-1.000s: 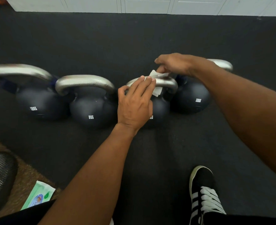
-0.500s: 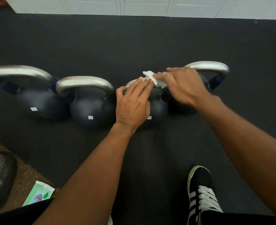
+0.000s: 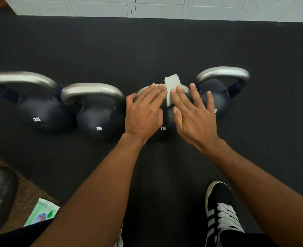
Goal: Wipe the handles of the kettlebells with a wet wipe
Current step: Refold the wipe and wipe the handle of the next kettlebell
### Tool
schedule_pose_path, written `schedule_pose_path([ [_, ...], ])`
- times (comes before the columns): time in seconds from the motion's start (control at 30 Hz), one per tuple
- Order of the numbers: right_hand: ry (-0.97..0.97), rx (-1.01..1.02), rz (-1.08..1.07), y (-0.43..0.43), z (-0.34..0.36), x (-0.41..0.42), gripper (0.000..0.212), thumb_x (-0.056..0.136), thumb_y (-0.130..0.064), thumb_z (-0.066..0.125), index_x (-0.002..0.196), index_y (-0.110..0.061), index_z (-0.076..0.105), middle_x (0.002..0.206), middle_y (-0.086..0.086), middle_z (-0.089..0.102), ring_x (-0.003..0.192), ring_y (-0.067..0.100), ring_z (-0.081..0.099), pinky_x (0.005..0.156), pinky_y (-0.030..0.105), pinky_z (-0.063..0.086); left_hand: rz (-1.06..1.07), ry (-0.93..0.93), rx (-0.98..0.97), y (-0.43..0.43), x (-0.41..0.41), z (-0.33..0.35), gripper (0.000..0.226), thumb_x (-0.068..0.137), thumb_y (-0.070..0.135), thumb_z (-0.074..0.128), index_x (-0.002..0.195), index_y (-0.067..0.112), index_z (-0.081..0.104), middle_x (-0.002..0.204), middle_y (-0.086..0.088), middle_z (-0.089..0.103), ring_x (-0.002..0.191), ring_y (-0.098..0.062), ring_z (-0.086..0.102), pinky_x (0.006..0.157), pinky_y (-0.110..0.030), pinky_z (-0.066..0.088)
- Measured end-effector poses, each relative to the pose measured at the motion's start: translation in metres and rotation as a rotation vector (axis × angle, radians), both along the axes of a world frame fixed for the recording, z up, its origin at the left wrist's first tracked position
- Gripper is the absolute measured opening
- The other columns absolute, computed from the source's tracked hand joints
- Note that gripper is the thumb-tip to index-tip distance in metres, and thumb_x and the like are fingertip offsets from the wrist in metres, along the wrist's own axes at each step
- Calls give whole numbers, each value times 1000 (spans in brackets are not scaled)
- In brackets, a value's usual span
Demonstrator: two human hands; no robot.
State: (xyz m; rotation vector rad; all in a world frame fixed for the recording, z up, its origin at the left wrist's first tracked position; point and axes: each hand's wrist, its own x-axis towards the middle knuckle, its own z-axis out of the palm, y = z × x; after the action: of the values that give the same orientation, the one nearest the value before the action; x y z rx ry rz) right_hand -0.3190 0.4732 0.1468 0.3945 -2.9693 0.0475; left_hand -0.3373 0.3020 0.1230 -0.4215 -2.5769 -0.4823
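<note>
On the black mat [image 3: 147, 50], head view | wipe [image 3: 172, 82] draped over handle [image 3: 186, 89] of third kettlebell [image 3: 165, 120] in row of four | left hand [image 3: 143, 113] flat on handle, fingers straight, touching wipe | right hand [image 3: 195, 118] spread, forefinger pressing wipe, gripping nothing

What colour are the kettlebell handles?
Brushed silver-grey metal kettlebell handles, clearest in the head view.

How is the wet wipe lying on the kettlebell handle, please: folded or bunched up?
Folded: the wet wipe is a flat, straight-edged strip draped over the handle, with the right hand touching it.
</note>
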Motion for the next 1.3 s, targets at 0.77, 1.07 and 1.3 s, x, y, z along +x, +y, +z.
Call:
schedule_pose_path([
  [0.77, -139, -383, -292, -34, -1, 13, 61, 104, -41, 13, 157, -18, 29, 164, 0, 27, 153, 19, 17, 123, 51, 15, -11, -5, -20, -1, 0, 0, 56, 80, 7, 61, 135, 16, 66, 140, 1, 64, 133, -18, 57, 90, -45, 45],
  [1.07, -262, -1681, -959, -71, 26, -8, 49, 96, -35, 38, 137, -15, 58, 115, 6, 69, 104, 20, 64, 92, 37, 50, -2, -9, -20, 1, 0, 0, 61, 77, 3, 59, 137, 15, 64, 141, -1, 63, 134, -19, 56, 89, -45, 45],
  [1.3, -493, -2795, -965, -52, 49, -35, 67, 104, -41, 35, 153, 3, 27, 159, 22, 32, 149, 32, 30, 124, 46, 19, -10, 6, -10, 0, -1, 0, 60, 75, 3, 62, 134, 16, 66, 139, 0, 65, 133, -18, 58, 88, -44, 44],
])
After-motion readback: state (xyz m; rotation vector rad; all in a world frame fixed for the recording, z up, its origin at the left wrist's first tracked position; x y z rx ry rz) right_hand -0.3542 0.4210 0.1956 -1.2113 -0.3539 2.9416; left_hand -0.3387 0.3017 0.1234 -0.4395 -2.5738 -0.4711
